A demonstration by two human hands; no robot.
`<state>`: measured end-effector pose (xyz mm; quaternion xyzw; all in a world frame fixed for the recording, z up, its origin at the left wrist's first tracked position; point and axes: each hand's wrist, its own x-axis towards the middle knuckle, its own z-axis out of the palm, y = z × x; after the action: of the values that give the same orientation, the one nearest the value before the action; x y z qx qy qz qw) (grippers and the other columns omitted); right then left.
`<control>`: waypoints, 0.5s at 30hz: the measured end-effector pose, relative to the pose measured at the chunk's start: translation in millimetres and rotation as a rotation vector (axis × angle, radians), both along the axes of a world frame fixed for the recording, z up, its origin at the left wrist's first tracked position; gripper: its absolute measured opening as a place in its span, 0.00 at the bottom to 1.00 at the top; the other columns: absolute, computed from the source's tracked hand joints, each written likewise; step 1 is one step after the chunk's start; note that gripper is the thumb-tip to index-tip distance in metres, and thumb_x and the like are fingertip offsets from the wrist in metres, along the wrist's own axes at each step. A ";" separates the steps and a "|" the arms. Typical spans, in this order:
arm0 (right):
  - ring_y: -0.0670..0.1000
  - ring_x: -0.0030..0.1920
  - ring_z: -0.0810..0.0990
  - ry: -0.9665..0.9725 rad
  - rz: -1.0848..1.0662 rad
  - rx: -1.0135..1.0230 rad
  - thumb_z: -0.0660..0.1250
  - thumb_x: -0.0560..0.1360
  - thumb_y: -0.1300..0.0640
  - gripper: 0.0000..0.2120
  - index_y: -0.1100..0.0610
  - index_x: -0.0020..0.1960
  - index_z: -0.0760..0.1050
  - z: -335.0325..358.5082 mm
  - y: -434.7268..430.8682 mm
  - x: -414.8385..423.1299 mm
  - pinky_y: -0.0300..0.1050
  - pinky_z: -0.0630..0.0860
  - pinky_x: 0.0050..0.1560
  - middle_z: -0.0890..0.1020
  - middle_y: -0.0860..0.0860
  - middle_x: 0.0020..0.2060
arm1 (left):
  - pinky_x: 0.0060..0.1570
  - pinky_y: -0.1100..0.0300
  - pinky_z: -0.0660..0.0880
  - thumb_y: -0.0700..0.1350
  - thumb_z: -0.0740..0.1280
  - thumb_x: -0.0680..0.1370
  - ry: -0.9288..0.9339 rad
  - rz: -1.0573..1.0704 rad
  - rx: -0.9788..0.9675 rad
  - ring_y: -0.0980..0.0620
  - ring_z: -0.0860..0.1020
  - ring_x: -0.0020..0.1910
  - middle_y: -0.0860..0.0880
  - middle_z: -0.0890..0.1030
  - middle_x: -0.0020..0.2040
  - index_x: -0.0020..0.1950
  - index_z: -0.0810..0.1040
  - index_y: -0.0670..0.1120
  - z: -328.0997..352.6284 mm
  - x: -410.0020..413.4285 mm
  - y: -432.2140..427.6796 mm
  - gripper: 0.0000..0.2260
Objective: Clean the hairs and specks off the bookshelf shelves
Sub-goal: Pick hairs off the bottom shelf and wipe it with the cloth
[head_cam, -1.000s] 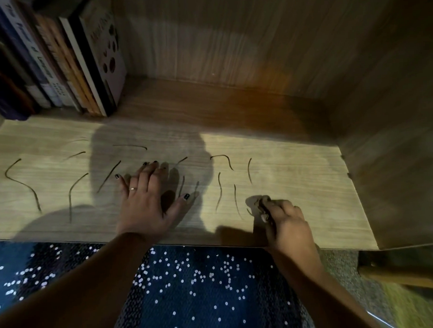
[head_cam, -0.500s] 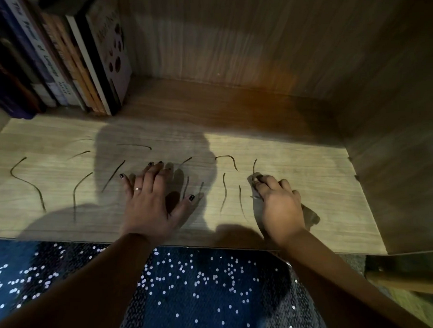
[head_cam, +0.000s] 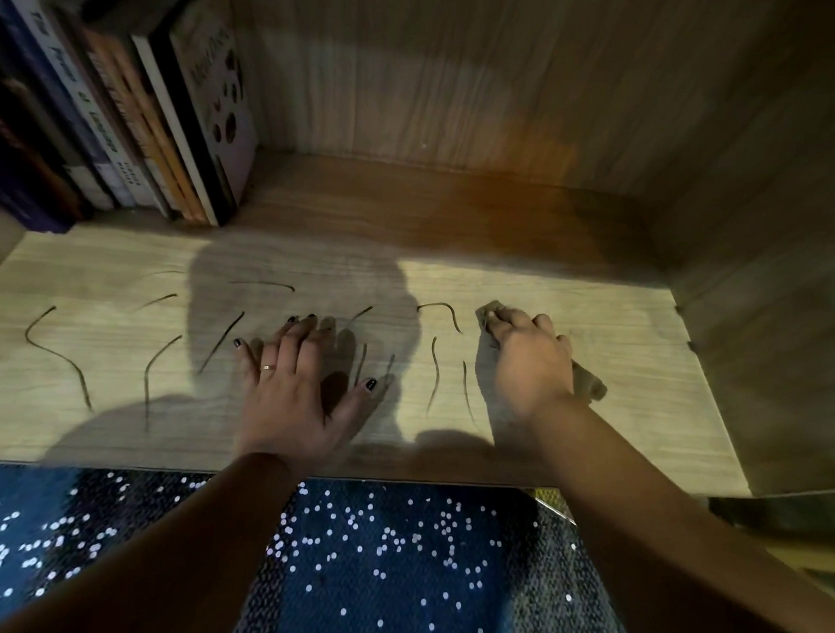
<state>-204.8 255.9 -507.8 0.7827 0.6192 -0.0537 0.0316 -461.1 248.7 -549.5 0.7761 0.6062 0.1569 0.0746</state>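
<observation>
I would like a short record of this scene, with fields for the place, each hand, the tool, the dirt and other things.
place: wooden shelf of a bookshelf, seen from above
left hand: flat on the shelf, fingers spread, holds nothing
right hand: holds a cloth down on the shelf
tool: the brownish cloth, showing ahead of the fingers and beside the wrist
dirt: many dark hairs lying left of the cloth
other things: upright books at the back left; dotted blue rug below
</observation>
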 end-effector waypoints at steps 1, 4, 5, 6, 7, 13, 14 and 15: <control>0.54 0.64 0.65 -0.005 0.008 0.000 0.55 0.76 0.63 0.27 0.50 0.74 0.62 0.7 -10.3 -1.8 0.52 0.65 0.59 0.67 0.48 0.70 | 0.71 0.31 0.54 0.67 0.55 0.74 0.000 0.002 -0.001 0.39 0.68 0.67 0.39 0.73 0.67 0.67 0.69 0.41 0.0 0.0 -0.2 0.34; 0.53 0.65 0.65 -0.021 0.034 -0.006 0.56 0.76 0.62 0.28 0.49 0.75 0.60 -0.2 -44.6 -5.5 0.50 0.65 0.59 0.65 0.47 0.71 | 0.73 0.33 0.50 0.67 0.55 0.74 0.001 -0.005 -0.011 0.39 0.66 0.69 0.40 0.72 0.68 0.68 0.68 0.42 -0.4 -0.3 -0.4 0.34; 0.52 0.65 0.64 -0.019 0.041 -0.011 0.57 0.75 0.62 0.29 0.49 0.75 0.60 -1.1 -54.6 -6.9 0.50 0.65 0.59 0.64 0.47 0.72 | 0.73 0.33 0.50 0.67 0.55 0.74 0.001 -0.011 -0.014 0.39 0.66 0.69 0.40 0.71 0.69 0.69 0.68 0.42 -0.9 -0.8 -0.3 0.35; 0.52 0.65 0.64 -0.015 0.043 -0.019 0.57 0.75 0.62 0.30 0.49 0.76 0.59 -2.3 -62.3 -8.2 0.49 0.64 0.59 0.63 0.46 0.73 | 0.73 0.33 0.50 0.67 0.55 0.74 0.000 -0.014 -0.016 0.40 0.66 0.70 0.40 0.71 0.69 0.69 0.67 0.42 -1.0 -1.3 0.0 0.35; 0.52 0.65 0.63 -0.018 0.045 -0.027 0.57 0.75 0.62 0.30 0.49 0.76 0.59 -3.5 -67.3 -9.0 0.49 0.64 0.59 0.63 0.46 0.73 | 0.73 0.33 0.49 0.68 0.54 0.74 0.000 -0.013 -0.018 0.40 0.65 0.70 0.40 0.71 0.69 0.69 0.68 0.42 -1.2 -1.8 0.4 0.35; 0.53 0.65 0.64 -0.094 0.063 -0.020 0.56 0.76 0.62 0.28 0.49 0.74 0.61 -4.1 -50.9 -5.3 0.50 0.64 0.58 0.65 0.47 0.71 | 0.73 0.33 0.49 0.68 0.54 0.74 -0.009 -0.008 -0.007 0.40 0.65 0.70 0.40 0.71 0.70 0.70 0.68 0.42 -1.1 -1.1 0.6 0.35; 0.53 0.65 0.64 -0.088 0.050 -0.017 0.55 0.76 0.63 0.27 0.49 0.74 0.61 -3.0 -42.4 -4.5 0.50 0.64 0.59 0.65 0.47 0.71 | 0.73 0.33 0.48 0.68 0.55 0.74 -0.010 -0.008 -0.009 0.40 0.65 0.70 0.40 0.71 0.70 0.70 0.68 0.42 -1.2 -1.1 0.8 0.35; 0.54 0.66 0.64 -0.078 0.039 -0.012 0.54 0.76 0.63 0.27 0.49 0.74 0.61 -1.4 -33.0 -3.9 0.51 0.64 0.59 0.65 0.47 0.71 | 0.73 0.33 0.48 0.68 0.55 0.74 -0.011 -0.009 -0.009 0.40 0.65 0.71 0.40 0.70 0.70 0.70 0.68 0.42 -1.6 -1.2 0.9 0.36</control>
<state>-208.7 222.9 -509.2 0.7717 0.6325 -0.0263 0.0614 -462.3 249.6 -551.1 0.7775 0.6031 0.1581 0.0817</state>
